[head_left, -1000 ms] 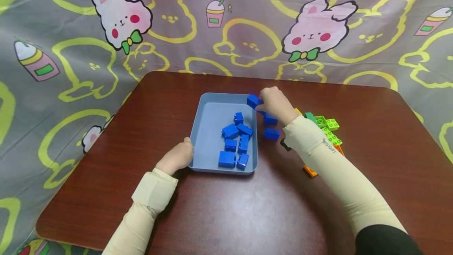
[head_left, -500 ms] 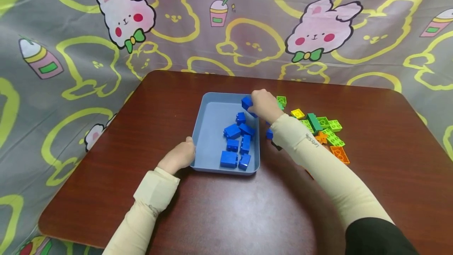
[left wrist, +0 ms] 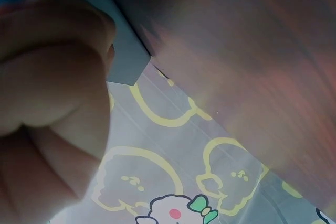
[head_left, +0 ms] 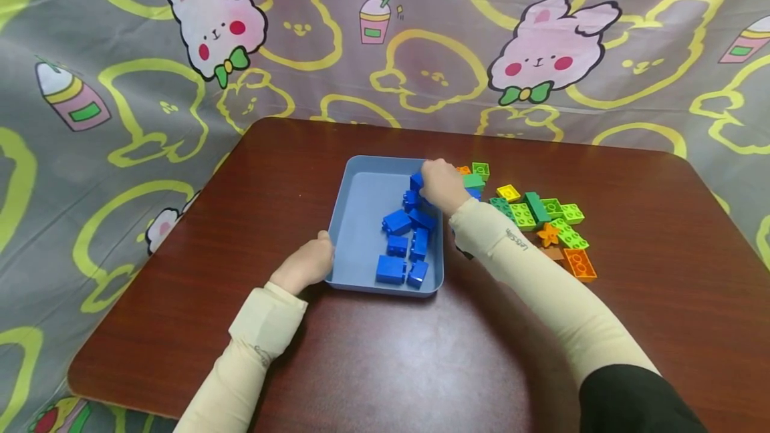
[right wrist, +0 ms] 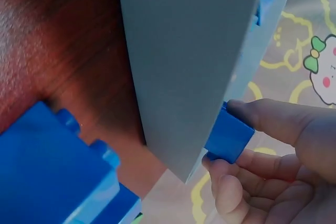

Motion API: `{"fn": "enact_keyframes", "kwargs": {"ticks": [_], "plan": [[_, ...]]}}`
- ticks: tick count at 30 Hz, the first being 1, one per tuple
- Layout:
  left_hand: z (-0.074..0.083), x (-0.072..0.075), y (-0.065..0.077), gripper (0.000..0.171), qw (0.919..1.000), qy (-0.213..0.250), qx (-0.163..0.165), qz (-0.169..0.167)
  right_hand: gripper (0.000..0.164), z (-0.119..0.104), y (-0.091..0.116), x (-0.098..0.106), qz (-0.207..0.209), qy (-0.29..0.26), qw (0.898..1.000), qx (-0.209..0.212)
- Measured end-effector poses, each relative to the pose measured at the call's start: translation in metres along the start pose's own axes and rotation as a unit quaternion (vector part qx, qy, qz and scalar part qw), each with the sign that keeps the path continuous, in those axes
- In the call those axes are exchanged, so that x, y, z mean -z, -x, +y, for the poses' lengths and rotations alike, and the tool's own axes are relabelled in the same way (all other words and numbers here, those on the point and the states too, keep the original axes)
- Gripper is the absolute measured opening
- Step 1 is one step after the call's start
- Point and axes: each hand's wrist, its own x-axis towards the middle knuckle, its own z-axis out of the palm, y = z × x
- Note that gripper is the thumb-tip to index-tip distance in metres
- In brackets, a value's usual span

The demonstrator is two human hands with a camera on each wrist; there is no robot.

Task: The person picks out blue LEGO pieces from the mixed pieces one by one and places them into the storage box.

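Note:
A shallow grey-blue tray (head_left: 355, 219) lies on the table, with several blue toy bricks (head_left: 392, 269) along its right half. My left hand (head_left: 305, 262) grips the tray's left rim near the front corner; curled fingers show close up in the left wrist view. Over the far right part of the tray, my right hand (head_left: 442, 186) pinches a blue brick (right wrist: 229, 135) between thumb and fingers. In the right wrist view that brick is just past the tray wall (right wrist: 184, 66). Other blue bricks (right wrist: 52, 166) lie outside the tray on its right, partly hidden by my right arm in the head view.
Right of the tray lies a loose spread of bricks: light green (head_left: 522, 216), dark green (head_left: 533, 208), yellow (head_left: 508, 193) and orange (head_left: 579, 264), with an orange flower-shaped piece (head_left: 548, 234). A patterned cloth (head_left: 433, 72) hangs behind the brown table (head_left: 385, 353).
My right hand has moved left and down with the blue brick, from above the tray's right rim to inside it. The left hand keeps its hold on the tray.

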Motion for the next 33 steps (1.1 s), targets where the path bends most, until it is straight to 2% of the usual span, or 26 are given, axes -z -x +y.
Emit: {"fn": "enact_keyframes", "kwargs": {"ticks": [8,17,24,33], "plan": [[0.002,0.0,-0.001,0.031,1.0,0.005,0.003,-0.004,0.019,0.0,0.0,-0.007,-0.01,0.026,1.0,0.001],[0.003,0.0,0.0,0.029,1.0,0.001,-0.002,0.005,0.022,0.0,0.003,-0.015,-0.014,0.068,0.998,0.0],[0.003,0.0,0.001,0.031,0.9999,0.0,-0.009,0.009,0.018,-0.001,0.006,-0.016,-0.013,0.067,0.997,0.019],[0.001,-0.001,0.0,0.032,1.0,0.004,0.002,0.001,0.02,-0.002,0.008,-0.015,-0.032,0.056,0.998,0.02]]}}
